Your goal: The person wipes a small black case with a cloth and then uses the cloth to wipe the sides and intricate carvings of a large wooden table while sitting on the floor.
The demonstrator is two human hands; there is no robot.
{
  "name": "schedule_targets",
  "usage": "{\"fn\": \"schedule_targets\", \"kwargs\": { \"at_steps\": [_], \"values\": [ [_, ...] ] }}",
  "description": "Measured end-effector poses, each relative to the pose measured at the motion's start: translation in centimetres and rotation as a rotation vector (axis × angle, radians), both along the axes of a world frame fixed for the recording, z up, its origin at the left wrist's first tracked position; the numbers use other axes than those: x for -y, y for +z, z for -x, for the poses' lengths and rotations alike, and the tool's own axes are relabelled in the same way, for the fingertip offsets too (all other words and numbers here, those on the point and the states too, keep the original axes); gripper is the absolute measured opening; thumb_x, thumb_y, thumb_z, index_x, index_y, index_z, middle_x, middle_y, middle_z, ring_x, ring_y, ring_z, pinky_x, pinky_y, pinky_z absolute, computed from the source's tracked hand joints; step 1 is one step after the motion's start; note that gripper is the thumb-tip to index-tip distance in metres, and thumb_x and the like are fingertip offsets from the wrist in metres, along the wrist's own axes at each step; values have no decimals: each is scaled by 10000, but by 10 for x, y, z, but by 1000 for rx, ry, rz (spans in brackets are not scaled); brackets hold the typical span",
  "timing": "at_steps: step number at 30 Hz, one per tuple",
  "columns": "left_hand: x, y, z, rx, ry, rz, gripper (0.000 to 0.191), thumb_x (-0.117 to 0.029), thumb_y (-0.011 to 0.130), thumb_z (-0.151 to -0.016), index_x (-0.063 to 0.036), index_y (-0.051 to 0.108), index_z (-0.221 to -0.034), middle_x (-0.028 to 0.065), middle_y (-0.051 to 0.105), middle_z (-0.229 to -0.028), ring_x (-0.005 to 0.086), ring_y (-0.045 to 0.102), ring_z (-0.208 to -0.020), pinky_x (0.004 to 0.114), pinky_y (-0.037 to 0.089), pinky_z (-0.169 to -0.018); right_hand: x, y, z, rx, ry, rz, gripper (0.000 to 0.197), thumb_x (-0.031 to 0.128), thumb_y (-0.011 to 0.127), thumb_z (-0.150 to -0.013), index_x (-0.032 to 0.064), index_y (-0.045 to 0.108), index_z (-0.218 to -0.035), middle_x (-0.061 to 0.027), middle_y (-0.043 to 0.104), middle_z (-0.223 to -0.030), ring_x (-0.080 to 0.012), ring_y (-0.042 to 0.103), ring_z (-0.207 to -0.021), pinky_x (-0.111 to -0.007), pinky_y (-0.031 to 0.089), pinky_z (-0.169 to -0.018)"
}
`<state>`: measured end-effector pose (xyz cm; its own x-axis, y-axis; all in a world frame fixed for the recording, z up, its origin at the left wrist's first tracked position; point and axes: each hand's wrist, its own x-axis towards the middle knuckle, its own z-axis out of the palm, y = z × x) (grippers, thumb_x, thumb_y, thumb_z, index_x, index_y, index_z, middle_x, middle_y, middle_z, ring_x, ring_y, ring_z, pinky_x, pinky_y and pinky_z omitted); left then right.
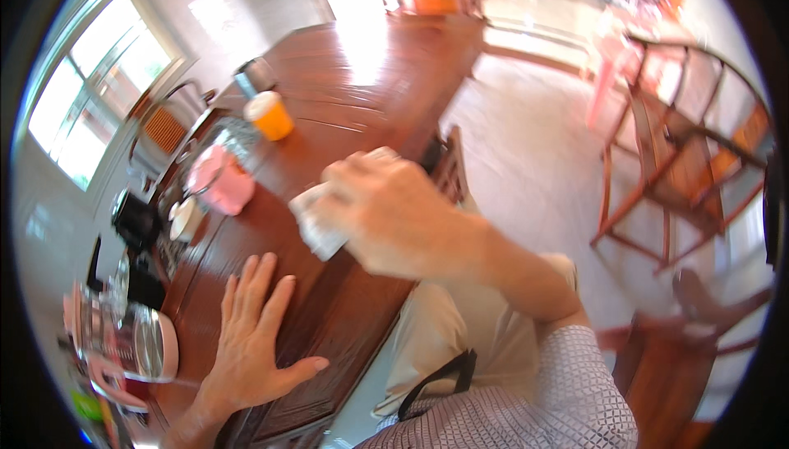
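My right hand (382,214) grips a crumpled white tissue or cloth (323,233) above the near edge of a dark red wooden table (333,295); the hand is blurred. Flat on the same tabletop, to the left, lies my left hand (253,338) with its fingers spread and nothing in it. Beyond it stand a pink container (222,181) and a yellow cup with a white top (270,117). Whether the tissue touches the wood cannot be told.
A glass kettle with a pink base (142,341) lies or stands at the lower left. Behind it are a black pot (132,221) and a small white vessel (186,219). Wooden chairs (684,140) stand on the right, near a pink plastic stool (607,60).
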<state>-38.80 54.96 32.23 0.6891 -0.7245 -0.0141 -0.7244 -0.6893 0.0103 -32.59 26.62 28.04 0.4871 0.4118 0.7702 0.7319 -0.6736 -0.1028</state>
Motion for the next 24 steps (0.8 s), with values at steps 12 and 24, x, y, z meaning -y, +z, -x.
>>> {"fn": "schedule_targets", "kwargs": {
  "at_steps": [12, 24],
  "values": [
    [10, -15, -2, 24, -20, -22, 1087, -453, 804, -820, 35, 243, -1614, 261, 229, -1676, 412, 251, -1550, 515, 210, -1263, 74, -173, -56, -285, -243, -1460, 316, 55, 696, -913, -16, 664, -1219, -100, 724, -993, -166, 692, -932, -318, 558, -833],
    [6, -18, 1, -15, 16, 31, 989, -310, 763, -847, 24, 245, -1621, 240, 249, -1679, 390, 258, -1553, 500, 215, -1274, -110, -208, 34, -630, -99, -1192, 337, 74, 654, -828, 3, 689, -1155, -136, 694, -1044, -240, 683, -935, -402, 557, -859]
  ]
}}
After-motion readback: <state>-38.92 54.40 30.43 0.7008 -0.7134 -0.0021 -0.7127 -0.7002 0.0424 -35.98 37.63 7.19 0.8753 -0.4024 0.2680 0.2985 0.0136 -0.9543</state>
